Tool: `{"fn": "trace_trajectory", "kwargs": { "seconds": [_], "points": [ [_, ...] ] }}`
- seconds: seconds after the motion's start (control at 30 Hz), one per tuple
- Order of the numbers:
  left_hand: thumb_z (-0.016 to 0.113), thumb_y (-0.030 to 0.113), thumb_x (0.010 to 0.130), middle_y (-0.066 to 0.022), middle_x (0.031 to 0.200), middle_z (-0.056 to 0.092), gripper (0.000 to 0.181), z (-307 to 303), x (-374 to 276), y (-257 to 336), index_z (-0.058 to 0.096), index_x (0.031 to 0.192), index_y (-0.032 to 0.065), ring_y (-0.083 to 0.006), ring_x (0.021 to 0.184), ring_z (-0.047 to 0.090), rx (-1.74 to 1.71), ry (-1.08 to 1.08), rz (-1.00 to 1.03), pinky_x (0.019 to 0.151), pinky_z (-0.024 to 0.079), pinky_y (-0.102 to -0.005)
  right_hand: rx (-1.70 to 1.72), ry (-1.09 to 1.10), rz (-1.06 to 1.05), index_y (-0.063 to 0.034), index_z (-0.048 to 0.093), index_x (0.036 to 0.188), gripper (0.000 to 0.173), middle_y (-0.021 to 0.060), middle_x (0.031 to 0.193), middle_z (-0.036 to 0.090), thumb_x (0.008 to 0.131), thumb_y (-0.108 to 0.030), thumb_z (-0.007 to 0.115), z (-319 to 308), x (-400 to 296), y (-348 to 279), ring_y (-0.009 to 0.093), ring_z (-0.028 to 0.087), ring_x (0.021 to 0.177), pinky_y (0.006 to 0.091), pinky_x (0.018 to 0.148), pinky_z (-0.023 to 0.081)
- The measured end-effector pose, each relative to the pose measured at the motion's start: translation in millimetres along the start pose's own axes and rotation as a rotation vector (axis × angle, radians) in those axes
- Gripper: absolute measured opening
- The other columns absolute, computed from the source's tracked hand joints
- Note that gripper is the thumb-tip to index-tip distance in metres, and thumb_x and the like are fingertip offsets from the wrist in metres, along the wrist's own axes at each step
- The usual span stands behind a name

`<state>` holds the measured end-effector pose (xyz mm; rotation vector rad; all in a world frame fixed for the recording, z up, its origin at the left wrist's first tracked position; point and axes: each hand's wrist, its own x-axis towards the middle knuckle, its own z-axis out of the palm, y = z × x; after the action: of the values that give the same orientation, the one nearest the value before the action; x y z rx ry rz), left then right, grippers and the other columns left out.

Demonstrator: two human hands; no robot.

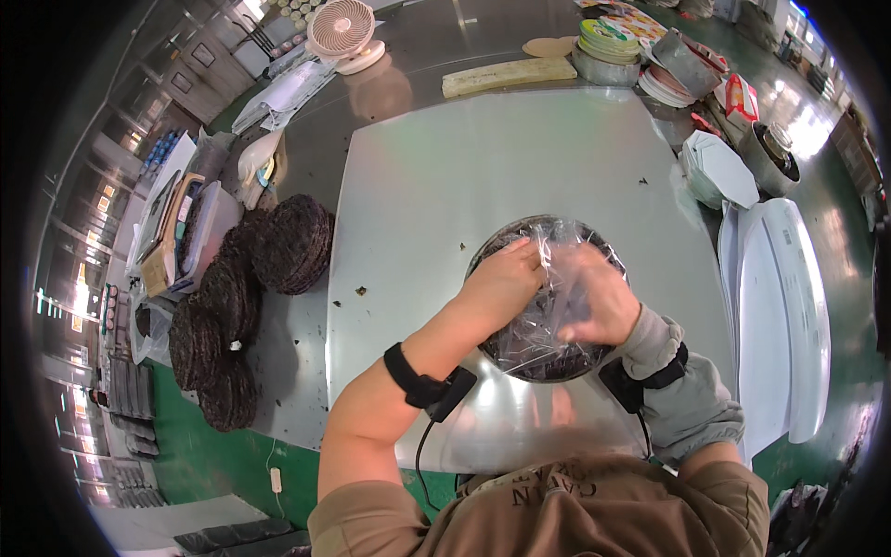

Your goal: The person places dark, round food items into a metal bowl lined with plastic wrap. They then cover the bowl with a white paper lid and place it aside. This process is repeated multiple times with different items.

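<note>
A round dark pressed cake point(557, 365), its material unclear, lies in a shallow round rim before me on a metal sheet. Crinkled clear plastic film point(536, 334) covers much of it and bunches up between my hands. My left hand point(511, 278) is at the cake's upper left, its bent fingers gripping the film. On the right side, my right hand point(602, 299) is blurred, its fingers and thumb curved around loose film. The film partly veils those fingertips, so I cannot tell how firmly they hold it.
Dark round cakes point(292, 244) are stacked at the left beside a plastic bin point(219, 223). A fan point(342, 28) and a pale wooden strip point(508, 76) sit at the back. Metal rings point(686, 63), octagonal sheets point(720, 170) and large white sheets point(779, 313) line the right.
</note>
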<state>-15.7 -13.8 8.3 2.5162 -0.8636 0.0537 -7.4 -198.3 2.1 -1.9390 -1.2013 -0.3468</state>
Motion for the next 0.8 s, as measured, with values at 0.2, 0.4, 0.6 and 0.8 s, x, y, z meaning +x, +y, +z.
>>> {"fn": "trace_trajectory", "kwargs": {
  "seconds": [0.2,0.4,0.6,0.8],
  "points": [
    [0.047,0.015,0.078,-0.0116,0.124,0.043,0.041,17,-11,-15,0.045,0.117,0.0019,-0.0257,0.118,0.036,0.077,0.131,0.056,0.101,0.025,-0.0314,-0.052,-0.212,-0.116,0.0029,0.042,0.104,0.084,0.0168,0.098,0.046,0.048,-0.052,0.071,-7,-3,-33,0.033,0.043,0.097,0.0479,0.091,0.030],
    [0.047,0.008,0.075,-0.0094,0.124,0.044,0.042,14,1,-8,0.046,0.117,0.0046,-0.0195,0.114,0.042,0.203,0.049,0.278,0.098,0.031,-0.0339,-0.076,-0.142,-0.097,-0.0008,0.046,0.089,0.063,0.0112,0.084,0.046,0.047,-0.038,0.075,3,-16,-28,0.029,0.046,0.082,0.0444,0.083,0.036],
    [0.049,0.016,0.075,-0.0079,0.111,0.054,0.034,42,6,-26,0.053,0.109,0.0096,-0.0220,0.101,0.051,0.023,0.153,0.168,0.089,0.039,-0.0328,-0.075,0.069,0.075,-0.0011,0.050,0.088,0.052,0.0143,0.092,0.050,0.054,-0.032,0.074,9,-4,-27,0.034,0.046,0.088,0.0398,0.080,0.038],
    [0.043,0.002,0.069,-0.0092,0.120,0.047,0.055,0,-12,-9,0.041,0.123,0.0099,-0.0212,0.113,0.043,-0.470,-0.008,-0.159,0.096,0.032,-0.0303,-0.190,-0.066,0.445,0.0001,0.057,0.068,0.033,0.0153,0.073,0.053,0.072,-0.033,0.061,8,-11,2,0.033,0.051,0.065,0.0410,0.058,0.041]
  ]
}}
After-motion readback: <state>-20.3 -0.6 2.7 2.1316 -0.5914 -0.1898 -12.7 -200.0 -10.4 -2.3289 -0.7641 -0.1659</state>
